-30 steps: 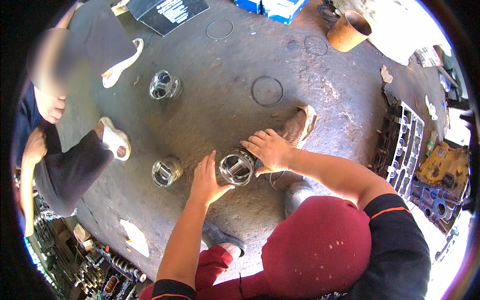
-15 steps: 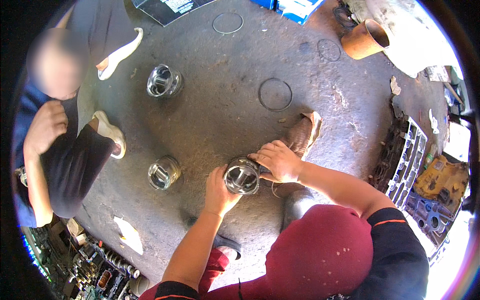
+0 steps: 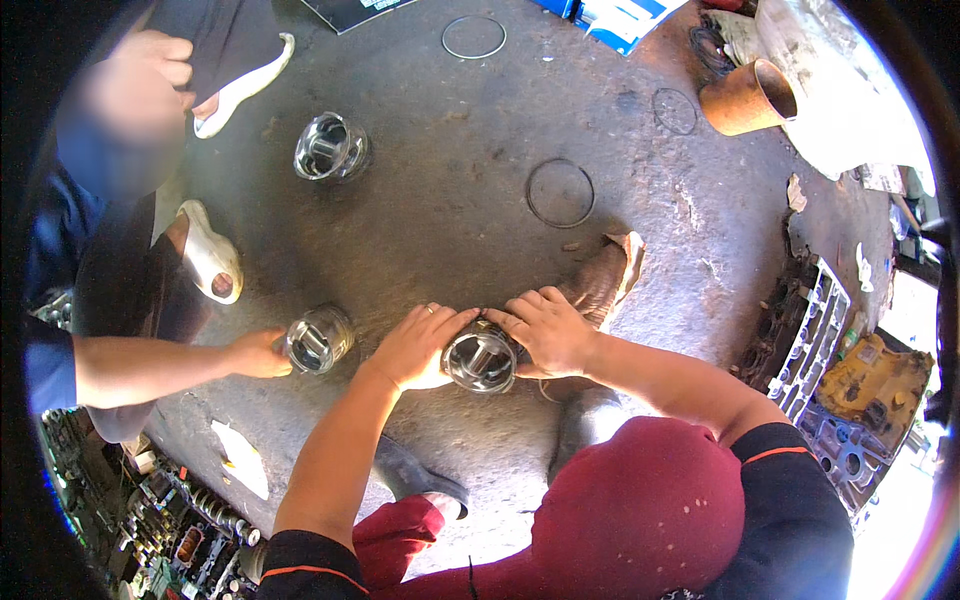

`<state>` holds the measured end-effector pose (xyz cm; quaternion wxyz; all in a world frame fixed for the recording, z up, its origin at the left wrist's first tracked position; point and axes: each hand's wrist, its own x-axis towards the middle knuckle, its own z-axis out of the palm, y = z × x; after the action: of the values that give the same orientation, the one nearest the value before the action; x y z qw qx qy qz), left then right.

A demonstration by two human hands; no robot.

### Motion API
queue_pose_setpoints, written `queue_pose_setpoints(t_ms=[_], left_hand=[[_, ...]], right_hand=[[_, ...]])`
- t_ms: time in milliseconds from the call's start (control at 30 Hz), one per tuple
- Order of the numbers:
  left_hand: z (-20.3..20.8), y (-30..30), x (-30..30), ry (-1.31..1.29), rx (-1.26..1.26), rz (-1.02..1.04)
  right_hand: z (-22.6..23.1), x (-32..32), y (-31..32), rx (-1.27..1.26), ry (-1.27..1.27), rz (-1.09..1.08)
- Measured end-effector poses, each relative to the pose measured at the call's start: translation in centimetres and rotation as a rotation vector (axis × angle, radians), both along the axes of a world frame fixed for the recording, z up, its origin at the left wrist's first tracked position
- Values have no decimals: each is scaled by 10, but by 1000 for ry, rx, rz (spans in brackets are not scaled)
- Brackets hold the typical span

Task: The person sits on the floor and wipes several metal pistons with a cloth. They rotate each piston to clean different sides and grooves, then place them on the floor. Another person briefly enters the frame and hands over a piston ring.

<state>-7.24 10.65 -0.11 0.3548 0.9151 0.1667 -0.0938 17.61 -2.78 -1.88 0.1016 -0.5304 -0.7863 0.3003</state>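
A shiny metal piston [image 3: 482,362] is gripped from both sides by my two hands, low over the floor. My left hand [image 3: 412,345] wraps its left side, with fingers reaching along the far rim. From the right, my right hand [image 3: 550,332] presses its fingers against the rim near the left fingertips. Part of a thin ring [image 3: 546,391] shows beside the piston, under my right wrist. To the left, a co-worker's hand [image 3: 262,353] touches a second piston [image 3: 318,340]. Farther away stands a third piston [image 3: 330,148].
Thin rings lie on the floor: a dark one [image 3: 560,193], a pale one [image 3: 474,38] and another [image 3: 675,111]. A rusty cylinder [image 3: 740,98] lies at the far right. An engine part [image 3: 812,335] is at right; metal parts [image 3: 190,530] crowd the lower left.
My left fingers have moved up onto the piston's far rim, closer to my right fingers. The co-worker's arm has reached in and touched the left piston. The view has shifted slightly.
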Motion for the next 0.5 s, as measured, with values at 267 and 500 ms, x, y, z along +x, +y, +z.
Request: queue_pose_setpoints(t_ms=[267,500], left_hand=[[-16,-7,-10,-145,0,42],[-26,-21,-19,-159,-24,127]], right_hand=[[2,1,5,-57,16,17],[-1,0,2,15,51,-23]])
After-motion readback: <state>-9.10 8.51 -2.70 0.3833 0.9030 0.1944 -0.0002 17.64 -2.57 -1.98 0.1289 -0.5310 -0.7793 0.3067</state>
